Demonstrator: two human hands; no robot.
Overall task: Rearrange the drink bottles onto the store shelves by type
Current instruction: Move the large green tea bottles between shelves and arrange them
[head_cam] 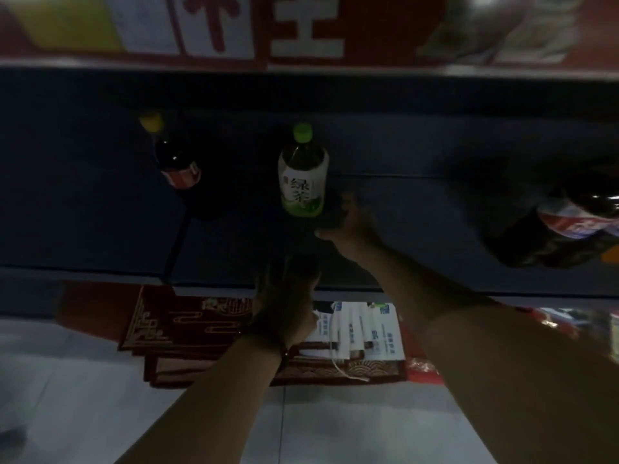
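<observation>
**Tea bottle liable to be tipped on a dim shelf**

The tea bottle (303, 175) was seen standing upright on the dark shelf (418, 229), about midway along it and set back from the front lip. The right grip (348, 219) was placed just beside the bottle's foot, on its right side. Whether it was clasped round the base or merely lying against it could not be told (the lower part of the bottle was lost in shadow). The left grip (284, 296) was held at the shelf's front edge with its fingers seemingly stretched forward. Whether anything was held in it could not be told either.

A cola bottle (177, 162) was stood well apart to the left. A large bottle (569, 226) was seen lying at the far right.

The chief risk was judged to be a topple. The tea bottle is tall and narrow, so a push given low at its foot could send the top over, and it might then be rolled toward the lip and the floor (67, 380). A second risk was judged to lie in the gloom, in which labels might be misread and types mixed. The large bottle could also be rolled if the shelf were knocked.
</observation>
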